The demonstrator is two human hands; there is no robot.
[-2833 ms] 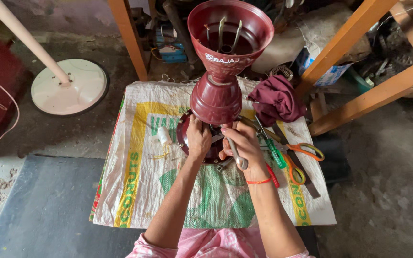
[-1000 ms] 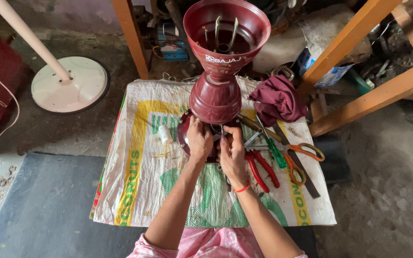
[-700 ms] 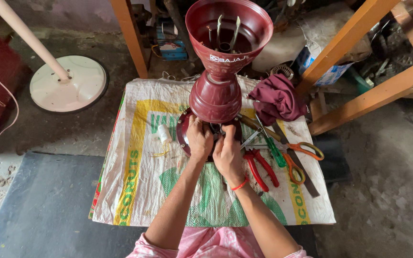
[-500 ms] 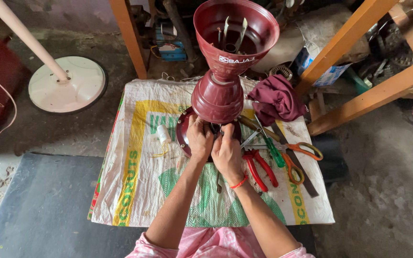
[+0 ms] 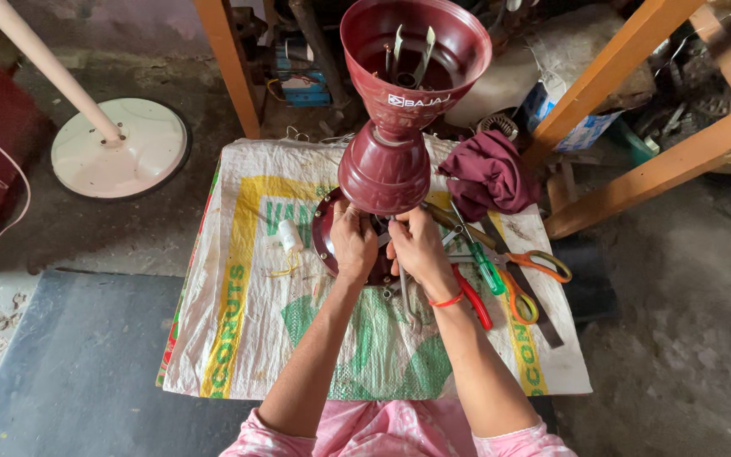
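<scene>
Both hands sit at the bottom of one dark red fan body (image 5: pixel 387 165), in the middle of the woven sack (image 5: pixel 247 338). The left hand (image 5: pixel 354 244) curls on the base rim. The right hand (image 5: pixel 417 247) pinches something thin, too hidden to name. One maroon cloth (image 5: pixel 488 173) lies far right.

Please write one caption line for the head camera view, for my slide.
Both hands, left hand and right hand, work at the base of a maroon fan housing on a woven sack.

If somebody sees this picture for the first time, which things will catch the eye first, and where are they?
The tall maroon fan housing stands upright in the middle of a woven sack spread on the floor, its open cup toward the camera. The left hand and right hand meet at its round base. To the right lie orange-handled scissors and a maroon cloth; at upper left stands a white stand base.
</scene>
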